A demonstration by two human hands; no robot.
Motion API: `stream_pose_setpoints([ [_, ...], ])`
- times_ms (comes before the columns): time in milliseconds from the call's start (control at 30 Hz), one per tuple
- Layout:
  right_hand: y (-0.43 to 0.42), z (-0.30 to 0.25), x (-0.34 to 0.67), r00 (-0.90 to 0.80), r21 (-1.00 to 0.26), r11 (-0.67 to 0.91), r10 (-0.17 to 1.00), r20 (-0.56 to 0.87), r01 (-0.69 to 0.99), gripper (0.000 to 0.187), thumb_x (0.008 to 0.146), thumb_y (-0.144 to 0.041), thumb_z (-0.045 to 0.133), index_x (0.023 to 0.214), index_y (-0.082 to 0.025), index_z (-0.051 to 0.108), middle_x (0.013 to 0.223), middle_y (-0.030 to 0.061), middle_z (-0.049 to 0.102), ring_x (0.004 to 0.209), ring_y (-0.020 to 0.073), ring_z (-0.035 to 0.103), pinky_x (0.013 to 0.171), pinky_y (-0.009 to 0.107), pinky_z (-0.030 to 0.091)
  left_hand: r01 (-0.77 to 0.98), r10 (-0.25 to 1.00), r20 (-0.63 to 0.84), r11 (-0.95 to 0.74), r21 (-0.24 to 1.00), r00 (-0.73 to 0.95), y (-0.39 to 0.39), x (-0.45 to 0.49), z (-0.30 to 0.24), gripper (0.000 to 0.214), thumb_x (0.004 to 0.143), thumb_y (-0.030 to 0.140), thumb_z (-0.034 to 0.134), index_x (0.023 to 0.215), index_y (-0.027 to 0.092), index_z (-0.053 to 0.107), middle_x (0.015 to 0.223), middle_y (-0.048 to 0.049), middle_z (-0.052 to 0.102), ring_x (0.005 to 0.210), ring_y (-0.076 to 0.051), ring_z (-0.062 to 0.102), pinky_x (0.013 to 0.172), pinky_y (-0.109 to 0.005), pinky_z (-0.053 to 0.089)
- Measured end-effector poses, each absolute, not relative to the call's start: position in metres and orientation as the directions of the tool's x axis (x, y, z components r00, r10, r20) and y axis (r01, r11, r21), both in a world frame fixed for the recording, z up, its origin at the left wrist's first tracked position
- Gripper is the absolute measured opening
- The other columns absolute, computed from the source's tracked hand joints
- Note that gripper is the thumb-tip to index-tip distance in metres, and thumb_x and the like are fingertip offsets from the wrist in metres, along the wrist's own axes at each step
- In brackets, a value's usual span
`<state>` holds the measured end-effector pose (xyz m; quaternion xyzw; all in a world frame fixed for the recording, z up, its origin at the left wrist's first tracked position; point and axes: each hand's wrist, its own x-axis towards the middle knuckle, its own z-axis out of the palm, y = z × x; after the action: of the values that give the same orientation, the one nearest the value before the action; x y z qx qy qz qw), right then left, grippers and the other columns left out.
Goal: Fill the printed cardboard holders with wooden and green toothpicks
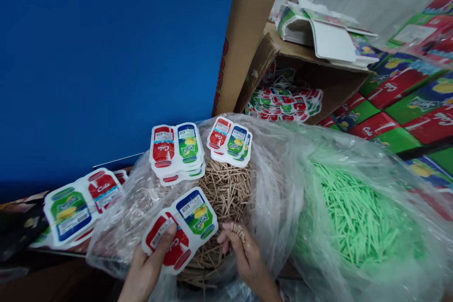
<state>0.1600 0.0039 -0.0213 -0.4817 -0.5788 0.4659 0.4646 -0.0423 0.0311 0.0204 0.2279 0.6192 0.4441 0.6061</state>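
Note:
My left hand [150, 264] grips a flat white pack [180, 229] printed with a red Cola label and a green lemon label, thumb on its red half. My right hand [244, 250] pinches a small bunch of brown wooden sticks [239, 231] above the open clear bag of the same brown sticks [226, 188]. Two stacks of the same printed packs lie on that bag's far rim, one at centre-left [177, 151] and one at centre [230, 140].
A clear bag of green sticks [354, 217] lies to the right. More printed packs [76, 205] lie at the left. A blue board [106, 56] stands behind. A cardboard box [318, 85] holds further packs, with folded cartons [325, 33] on top. Red and green printed boxes [406, 99] fill the right.

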Motion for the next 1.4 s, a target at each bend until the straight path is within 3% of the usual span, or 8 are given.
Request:
stream_pose_setpoints([
  [133,0.003,-0.023,0.163,-0.109,-0.984,0.13,0.987,0.116,0.123,0.022,0.096,-0.026,0.029,0.108,-0.023,0.048,0.084,0.0021,0.062,0.065,0.0111,0.058,0.064,0.024,0.048,-0.217,0.838,-0.521,0.485,0.847,-0.162,0.032,-0.042,0.018,0.032,0.054,0.038,0.08,0.075,0.017,0.07,0.06,0.0015,0.072,0.056,-0.021,0.066,0.053,-0.024,0.055],
  [300,0.0,-0.022,0.167,-0.137,-0.976,0.147,0.983,0.126,0.158,0.023,0.096,-0.026,0.029,0.108,-0.021,0.049,0.083,0.0032,0.063,0.066,0.0121,0.058,0.066,0.025,0.048,-0.096,0.849,-0.492,0.482,0.871,-0.195,0.033,-0.032,0.028,0.033,0.06,0.048,0.073,0.059,0.016,0.066,0.052,0.0002,0.067,0.05,-0.018,0.062,0.049,-0.023,0.053],
  [567,-0.003,-0.021,0.169,-0.132,-0.97,0.192,0.976,0.173,0.151,0.024,0.096,-0.027,0.029,0.104,-0.021,0.051,0.08,0.0025,0.061,0.064,0.0122,0.058,0.065,0.025,0.048,-0.015,0.867,-0.461,0.467,0.884,-0.19,0.034,-0.011,0.039,0.038,0.057,0.052,0.072,0.054,0.016,0.061,0.043,0.0023,0.059,0.042,-0.016,0.057,0.04,-0.021,0.048],
  [700,-0.006,-0.026,0.17,-0.144,-0.973,0.188,0.975,0.169,0.132,0.023,0.096,-0.026,0.03,0.108,-0.023,0.049,0.081,0.0018,0.061,0.065,0.0119,0.059,0.064,0.023,0.047,-0.031,0.874,-0.462,0.463,0.886,-0.15,0.034,-0.006,0.039,0.035,0.058,0.05,0.072,0.061,0.018,0.059,0.046,0.0039,0.061,0.043,-0.016,0.058,0.045,-0.023,0.05],
  [900,-0.012,-0.031,0.17,-0.128,-0.976,0.188,0.977,0.173,0.109,0.021,0.096,-0.025,0.031,0.108,-0.025,0.048,0.081,0.0006,0.06,0.065,0.0113,0.058,0.063,0.022,0.047,-0.068,0.884,-0.449,0.444,0.894,-0.129,0.032,0.0,0.035,0.029,0.058,0.04,0.076,0.058,0.018,0.058,0.043,0.0067,0.059,0.037,-0.012,0.053,0.04,-0.018,0.044],
  [1067,-0.014,-0.03,0.17,-0.106,-0.975,0.197,0.977,0.187,0.1,0.021,0.096,-0.024,0.031,0.109,-0.026,0.048,0.081,0.0008,0.061,0.063,0.0108,0.058,0.062,0.021,0.048,-0.083,0.897,-0.436,0.43,0.899,-0.076,0.029,0.002,0.039,0.031,0.063,0.047,0.071,0.063,0.017,0.064,0.049,0.0024,0.066,0.043,-0.016,0.06,0.045,-0.022,0.048],
  [1400,-0.013,-0.034,0.171,-0.077,-0.976,0.201,0.978,0.194,0.082,0.022,0.096,-0.023,0.031,0.109,-0.028,0.048,0.08,-0.0005,0.062,0.061,0.0099,0.057,0.06,0.02,0.047,0.092,0.913,-0.408,0.408,0.908,-0.023,0.032,-0.01,0.026,0.036,0.068,0.051,0.066,0.07,0.014,0.068,0.051,0.001,0.068,0.05,-0.019,0.062,0.047,-0.022,0.049],
])
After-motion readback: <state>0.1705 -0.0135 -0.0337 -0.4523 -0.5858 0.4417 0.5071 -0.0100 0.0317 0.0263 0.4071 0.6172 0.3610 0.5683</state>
